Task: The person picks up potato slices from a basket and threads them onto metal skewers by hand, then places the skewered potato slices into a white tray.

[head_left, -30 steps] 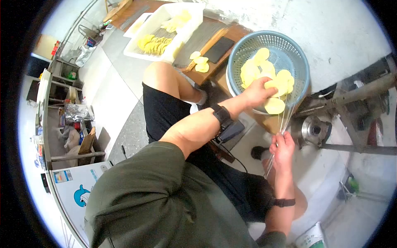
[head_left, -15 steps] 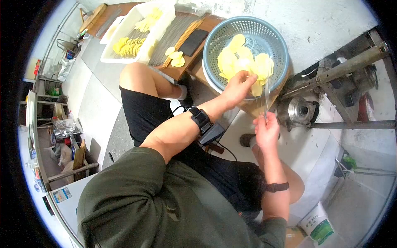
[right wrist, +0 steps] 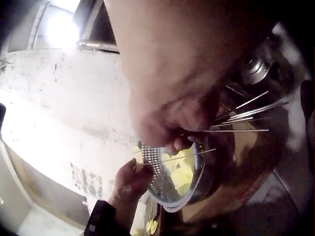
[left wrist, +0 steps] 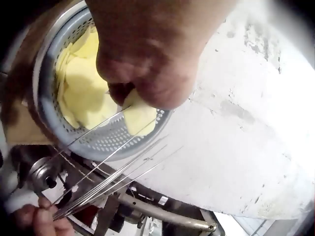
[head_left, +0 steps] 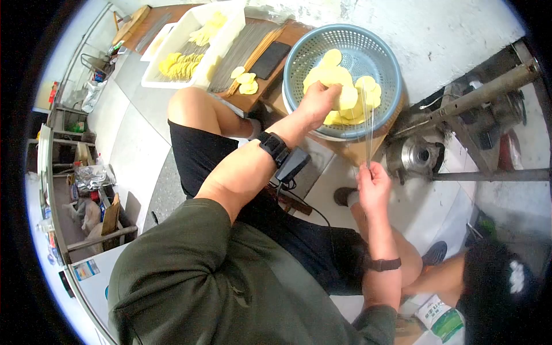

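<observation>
My left hand [head_left: 319, 103] pinches a thin yellow potato slice [head_left: 347, 99] between thumb and fingers, over the blue-grey colander [head_left: 392, 63]. Inside lie several more slices [head_left: 332, 57]. Below the near rim, my right hand [head_left: 375, 183] grips a bunch of thin metal skewers [head_left: 368, 138] by their lower ends, tips fanned toward the colander. In the left wrist view, two skewers [left wrist: 101, 164] reach across to the pinched slice [left wrist: 138, 115]. The right wrist view has the other hand [right wrist: 132, 182] holding that slice at a skewer; my right palm is hidden.
Left of the colander, a phone [head_left: 270, 60] and loose slices [head_left: 246, 80] lie on the wooden table, beside a white tub [head_left: 236, 34] with skewered slices. A metal kettle-like pot [head_left: 415, 154] stands right, below a metal bar [head_left: 477, 103]. Another person's leg [head_left: 440, 279] shows lower right.
My left hand has drawn back left from the skewers and now holds a slice over the colander. My right hand keeps its grip on the skewers. Another person has entered at lower right.
</observation>
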{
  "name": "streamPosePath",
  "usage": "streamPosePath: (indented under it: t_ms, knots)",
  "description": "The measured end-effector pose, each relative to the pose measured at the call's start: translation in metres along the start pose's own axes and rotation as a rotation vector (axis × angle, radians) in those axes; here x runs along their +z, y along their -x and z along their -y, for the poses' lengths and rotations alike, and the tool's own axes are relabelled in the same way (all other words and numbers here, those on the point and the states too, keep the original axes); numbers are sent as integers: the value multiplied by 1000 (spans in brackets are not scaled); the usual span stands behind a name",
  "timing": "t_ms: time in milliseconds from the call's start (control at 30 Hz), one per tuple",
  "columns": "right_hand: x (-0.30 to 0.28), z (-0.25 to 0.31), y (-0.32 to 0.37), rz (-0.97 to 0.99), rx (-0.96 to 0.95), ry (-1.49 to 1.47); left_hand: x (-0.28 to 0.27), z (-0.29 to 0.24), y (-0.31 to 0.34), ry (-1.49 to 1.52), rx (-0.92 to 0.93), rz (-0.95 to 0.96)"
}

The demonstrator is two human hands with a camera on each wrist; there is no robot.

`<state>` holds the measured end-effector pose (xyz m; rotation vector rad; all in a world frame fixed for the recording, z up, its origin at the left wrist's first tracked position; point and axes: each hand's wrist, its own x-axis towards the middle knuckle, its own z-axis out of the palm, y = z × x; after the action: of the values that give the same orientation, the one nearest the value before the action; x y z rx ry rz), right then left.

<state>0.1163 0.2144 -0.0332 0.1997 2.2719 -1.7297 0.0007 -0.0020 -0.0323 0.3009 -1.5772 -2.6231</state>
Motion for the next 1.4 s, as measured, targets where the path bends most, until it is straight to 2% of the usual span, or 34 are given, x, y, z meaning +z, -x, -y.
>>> streamPosePath:
  t_ms: [67,200,367,567,733,967,1067,1133,1233,1400]
  knots:
    - [5,3,3,49,27,-127,-4,-5,-7,6,-1,-4]
    - [4,1,4,61,-9,-79,-3,-17,-11,21,10,-25]
    - [5,3,5,100,27,-184,-9,-20,-17,12,20,-40]
    - [6,5,5,84,41,-149,-14,-15,-23,5,50,-15]
    - [5,3,5,65,31,-91,-12,-16,-23,-184,91,-62]
    - [4,2,6,42,12,-42,-8,-18,-21,-220,106,-63]
    - [4,8,7,50,49,0,-10,-12,-24,-323,157,-98]
    - [5,15,10,47,55,-9,-7,-15,-20,-532,229,-99]
    - [7,13,11,37,63,-27,-1,-17,-16,-581,301,-73]
    - [9,6,8,41,38,-109,8,-21,-5,-669,254,-61]
